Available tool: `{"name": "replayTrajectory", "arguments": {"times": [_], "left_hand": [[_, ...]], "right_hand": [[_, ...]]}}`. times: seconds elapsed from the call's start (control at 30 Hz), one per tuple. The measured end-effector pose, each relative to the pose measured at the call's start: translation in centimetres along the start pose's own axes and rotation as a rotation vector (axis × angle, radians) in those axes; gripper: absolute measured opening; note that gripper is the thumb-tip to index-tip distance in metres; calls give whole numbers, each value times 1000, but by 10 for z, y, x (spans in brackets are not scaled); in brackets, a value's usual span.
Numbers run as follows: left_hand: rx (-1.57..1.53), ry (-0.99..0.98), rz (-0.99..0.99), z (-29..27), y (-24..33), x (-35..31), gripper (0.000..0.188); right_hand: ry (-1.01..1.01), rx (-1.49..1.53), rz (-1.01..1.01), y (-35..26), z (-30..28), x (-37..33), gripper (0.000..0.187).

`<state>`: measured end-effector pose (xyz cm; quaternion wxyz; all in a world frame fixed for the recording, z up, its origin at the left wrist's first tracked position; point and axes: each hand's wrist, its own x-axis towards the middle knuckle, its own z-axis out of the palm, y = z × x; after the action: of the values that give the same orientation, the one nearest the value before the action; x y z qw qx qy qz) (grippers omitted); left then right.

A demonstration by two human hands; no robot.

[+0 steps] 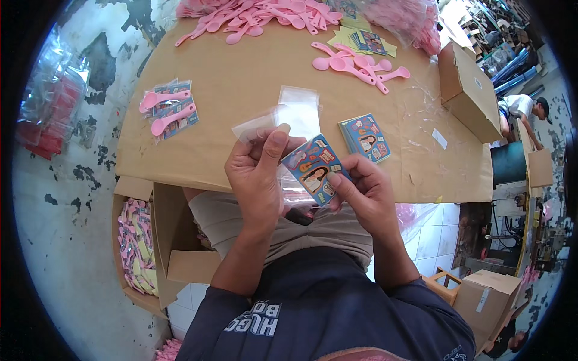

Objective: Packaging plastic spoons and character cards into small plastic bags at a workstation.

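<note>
My left hand [259, 174] pinches a clear plastic bag [253, 125] between thumb and fingers, its edge sticking out past the fingertips. My right hand [366, 194] grips a blue printed card [312, 168], thumb on its front, tilted close beside the left fingers. Clear plastic also shows under the card, between the hands; how it joins the bag is hidden. Just beyond my hands, a few clear bags [301, 99] lie on the paper-covered table [232, 78]. A stack of the same blue cards [368, 139] rests to the right.
Packed bags with pink spoons [170, 111] lie at left. A large heap of pink spoons [265, 15] and a smaller pile [358, 65] sit at the far side. A cardboard box [469, 90] stands at right; an open box of packed spoons [137, 240] is lower left. Another person [521, 108] works at far right.
</note>
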<state>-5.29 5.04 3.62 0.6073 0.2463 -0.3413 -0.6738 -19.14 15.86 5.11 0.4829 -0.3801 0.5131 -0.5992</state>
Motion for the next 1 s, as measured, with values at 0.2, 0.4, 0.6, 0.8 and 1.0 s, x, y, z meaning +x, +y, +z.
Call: {"name": "replayTrajectory", "arguments": {"times": [0.2, 0.4, 0.6, 0.8, 1.0], "left_hand": [[-107, -51, 32, -7, -2, 4, 15], [-117, -43, -126, 2, 11, 9, 13], [-144, -10, -23, -7, 4, 8, 8], [-166, -27, -33, -7, 5, 7, 10], [-132, -19, -109, -3, 5, 2, 16]], "right_hand": [[59, 25, -46, 1, 3, 1, 15], [49, 14, -52, 3, 2, -1, 17], [78, -8, -67, 2, 2, -3, 16], [85, -14, -74, 1, 4, -2, 15], [122, -7, -89, 1, 1, -1, 13]]}}
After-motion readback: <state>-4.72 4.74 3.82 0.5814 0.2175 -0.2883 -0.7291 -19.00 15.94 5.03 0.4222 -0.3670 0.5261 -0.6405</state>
